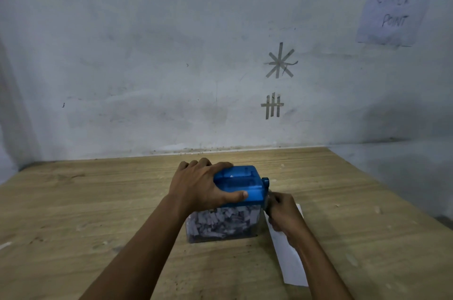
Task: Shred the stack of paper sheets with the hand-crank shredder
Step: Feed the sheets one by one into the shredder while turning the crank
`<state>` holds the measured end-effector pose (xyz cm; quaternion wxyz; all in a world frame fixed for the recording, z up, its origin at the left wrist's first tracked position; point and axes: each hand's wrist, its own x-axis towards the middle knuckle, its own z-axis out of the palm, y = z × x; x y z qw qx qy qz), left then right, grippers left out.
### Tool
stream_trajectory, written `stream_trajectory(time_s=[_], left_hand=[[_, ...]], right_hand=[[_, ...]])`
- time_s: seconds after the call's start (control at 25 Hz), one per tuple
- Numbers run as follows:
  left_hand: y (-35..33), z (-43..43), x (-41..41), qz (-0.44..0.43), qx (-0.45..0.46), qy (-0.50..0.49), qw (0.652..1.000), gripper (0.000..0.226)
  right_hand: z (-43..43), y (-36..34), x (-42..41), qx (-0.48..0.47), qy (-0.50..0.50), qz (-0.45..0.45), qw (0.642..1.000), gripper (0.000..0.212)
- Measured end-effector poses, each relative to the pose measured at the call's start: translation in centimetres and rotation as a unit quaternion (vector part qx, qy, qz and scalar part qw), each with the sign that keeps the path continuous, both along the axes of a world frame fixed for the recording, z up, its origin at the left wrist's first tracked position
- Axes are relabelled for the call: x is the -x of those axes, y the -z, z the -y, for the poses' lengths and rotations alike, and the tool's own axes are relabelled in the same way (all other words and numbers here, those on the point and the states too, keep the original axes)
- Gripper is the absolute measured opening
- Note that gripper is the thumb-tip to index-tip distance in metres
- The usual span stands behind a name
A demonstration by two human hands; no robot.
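The left hand [196, 184], spread wide, is clasping the light, probably tippy shredder [245, 182] mid-surface [98, 201] while the right hand [284, 214] is gripping its side crank [265, 183], flimsy paper sheets [291, 267] lying just beside.

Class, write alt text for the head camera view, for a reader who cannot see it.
A person's left hand grips the blue top of a small shredder on a wooden table while the right hand holds its crank. The clear bin is packed with paper shreds, and white paper sheets lie on the table beside it.
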<state>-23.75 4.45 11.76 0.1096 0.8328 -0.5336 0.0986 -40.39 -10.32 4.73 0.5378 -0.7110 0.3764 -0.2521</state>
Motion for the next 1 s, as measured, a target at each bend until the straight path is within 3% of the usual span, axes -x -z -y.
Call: stream_trajectory(time_s=[0.12, 0.2, 0.28, 0.44, 0.56, 0.64, 0.72, 0.8, 1.0], left_hand=[[-0.1, 0.2, -0.1, -0.007, -0.008, 0.002, 1.0, 0.13], [-0.2, 0.2, -0.3, -0.005, -0.016, 0.009, 1.0, 0.126], [-0.1, 0.2, -0.6, -0.008, -0.026, 0.019, 0.999, 0.118], [-0.1, 0.1, -0.7, -0.013, -0.024, 0.024, 0.999, 0.1], [-0.1, 0.3, -0.7, 0.002, -0.031, 0.035, 0.999, 0.099], [0.0, 0.3, -0.6, 0.003, -0.028, 0.048, 0.998, 0.099], [0.0, 0.3, -0.6, 0.004, -0.026, 0.056, 0.998, 0.099], [0.0, 0.2, -0.5, 0.007, -0.023, 0.055, 0.998, 0.098], [0.1, 0.0, 0.1, 0.006, -0.005, 0.032, 0.999, 0.112]], right_hand=[[-2.1, -0.9, 4.1, 0.052, -0.042, 0.016, 0.998, 0.034], [-3.3, -2.6, 6.3, 0.062, -0.091, 0.071, 0.991, 0.007], [-3.0, -3.6, 6.9, 0.091, -0.106, 0.114, 0.984, 0.021], [-1.7, -4.5, 5.9, 0.169, -0.082, 0.121, 0.975, 0.018], [-1.2, -5.5, 5.2, 0.192, -0.076, 0.155, 0.966, 0.012], [-0.5, -7.3, 3.7, 0.211, -0.056, 0.145, 0.965, 0.025], [1.2, -8.4, 1.4, 0.196, -0.041, 0.094, 0.975, 0.045], [2.8, -8.4, -0.8, 0.116, -0.027, 0.04, 0.992, 0.057], [2.7, -5.1, -2.2, -0.051, 0.013, -0.083, 0.995, 0.031]])
